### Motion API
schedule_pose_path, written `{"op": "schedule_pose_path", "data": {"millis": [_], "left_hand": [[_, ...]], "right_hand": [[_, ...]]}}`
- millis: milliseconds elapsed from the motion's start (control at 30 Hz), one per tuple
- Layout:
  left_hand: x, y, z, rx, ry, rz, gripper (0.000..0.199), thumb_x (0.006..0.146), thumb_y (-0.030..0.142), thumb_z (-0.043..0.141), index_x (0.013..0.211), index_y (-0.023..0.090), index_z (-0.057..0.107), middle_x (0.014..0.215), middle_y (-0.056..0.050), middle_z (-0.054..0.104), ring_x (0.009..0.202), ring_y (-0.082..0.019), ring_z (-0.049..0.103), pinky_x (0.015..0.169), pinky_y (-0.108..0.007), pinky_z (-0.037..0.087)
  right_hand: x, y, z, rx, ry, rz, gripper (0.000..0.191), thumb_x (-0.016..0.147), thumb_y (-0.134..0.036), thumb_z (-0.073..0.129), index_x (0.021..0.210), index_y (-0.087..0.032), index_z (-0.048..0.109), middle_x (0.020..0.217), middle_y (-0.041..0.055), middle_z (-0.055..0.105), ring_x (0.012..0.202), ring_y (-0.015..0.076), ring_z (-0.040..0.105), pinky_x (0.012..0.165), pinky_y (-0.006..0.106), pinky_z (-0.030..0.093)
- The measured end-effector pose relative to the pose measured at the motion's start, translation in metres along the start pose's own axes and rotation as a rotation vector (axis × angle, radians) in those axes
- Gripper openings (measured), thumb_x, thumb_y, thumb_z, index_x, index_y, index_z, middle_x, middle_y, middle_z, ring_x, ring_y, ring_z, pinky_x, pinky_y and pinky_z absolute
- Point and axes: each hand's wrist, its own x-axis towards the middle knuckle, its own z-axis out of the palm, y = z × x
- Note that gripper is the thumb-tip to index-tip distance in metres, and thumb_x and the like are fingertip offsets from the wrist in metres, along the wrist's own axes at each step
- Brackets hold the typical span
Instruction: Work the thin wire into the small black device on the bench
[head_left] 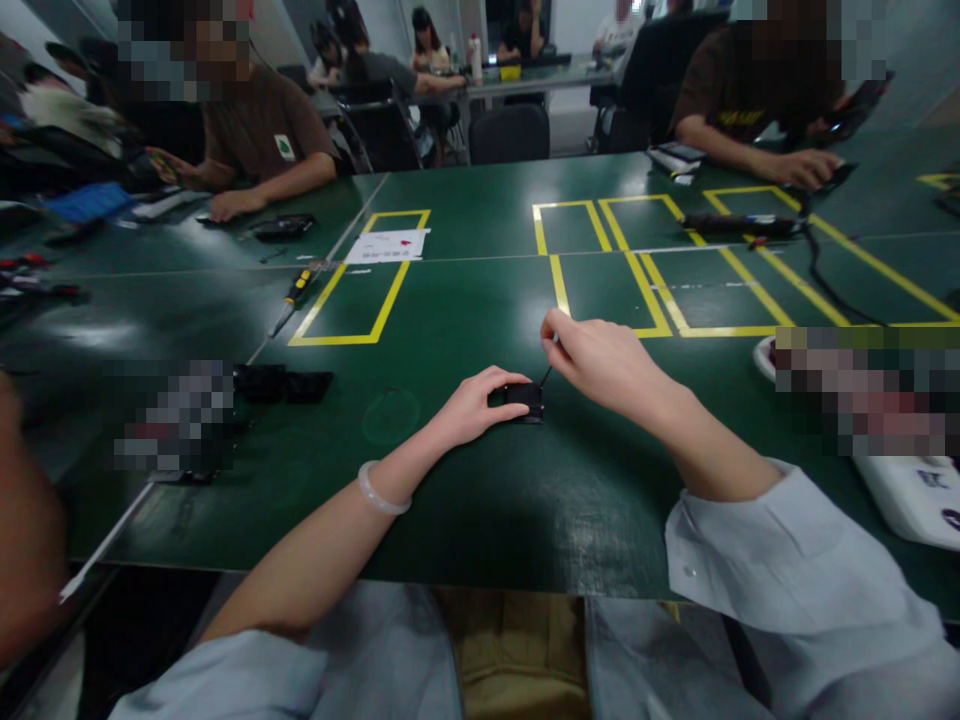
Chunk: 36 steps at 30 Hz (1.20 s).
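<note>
Left hand [474, 408] pinches the black part [528, 396], seemingly light, stiff, best edge-held; right hand [600, 352] beside it grips a rod [546, 377].

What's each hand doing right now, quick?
Left hand: closed on a small black part, thumb and fingers at its edges.
Right hand: closed, pinching a thin dark rod beside the part.

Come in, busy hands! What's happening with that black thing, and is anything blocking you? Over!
Left hand holding black part. Right hand pinching thin dark tool, tip near part's corner. Nothing seen blocking; yellow-handled screwdriver lies aside.
</note>
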Motion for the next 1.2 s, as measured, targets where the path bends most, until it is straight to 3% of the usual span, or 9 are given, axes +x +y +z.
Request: {"op": "schedule_pose_path", "data": {"millis": [133,600,967,1200], "left_hand": [[-0.0003,0.0002,-0.0001,0.006,0.003,0.001,0.038,0.086,0.043,0.062,0.118,0.023,0.062,0.105,-0.005,0.060,0.097,-0.020,0.058,0.089,-0.032,0.043],[-0.0003,0.0001,-0.0002,-0.009,-0.002,0.003,0.039,0.086,0.044,0.061,0.119,0.023,0.062,0.107,-0.005,0.060,0.099,-0.021,0.058,0.091,-0.032,0.043],[-0.0009,-0.0015,0.0007,-0.005,0.004,0.005,0.039,0.087,0.044,0.061,0.120,0.023,0.061,0.108,-0.005,0.060,0.100,-0.021,0.058,0.092,-0.033,0.043],[-0.0007,0.0007,-0.0004,-0.003,-0.009,-0.012,0.039,0.087,0.044,0.060,0.119,0.023,0.061,0.109,-0.006,0.061,0.101,-0.021,0.058,0.092,-0.033,0.043]], "right_hand": [[0.0010,0.0013,0.0020,-0.010,0.003,-0.008,0.029,0.096,-0.039,0.034,0.105,-0.020,0.054,0.080,0.0064,0.070,0.068,0.0207,0.063,0.053,0.027,0.023],[-0.0005,0.0003,-0.0008,0.013,-0.013,-0.038,0.025,0.095,-0.028,0.031,0.110,-0.020,0.050,0.085,0.0065,0.070,0.069,0.0198,0.063,0.053,0.027,0.023],[0.0009,0.0007,-0.0005,-0.016,-0.027,-0.016,0.030,0.096,-0.040,0.033,0.107,-0.021,0.054,0.082,0.0063,0.070,0.071,0.0212,0.064,0.055,0.027,0.026],[0.0005,0.0007,0.0000,-0.033,-0.029,-0.029,0.028,0.096,-0.033,0.030,0.109,-0.020,0.053,0.081,0.0072,0.070,0.068,0.0206,0.064,0.053,0.027,0.023]]}}
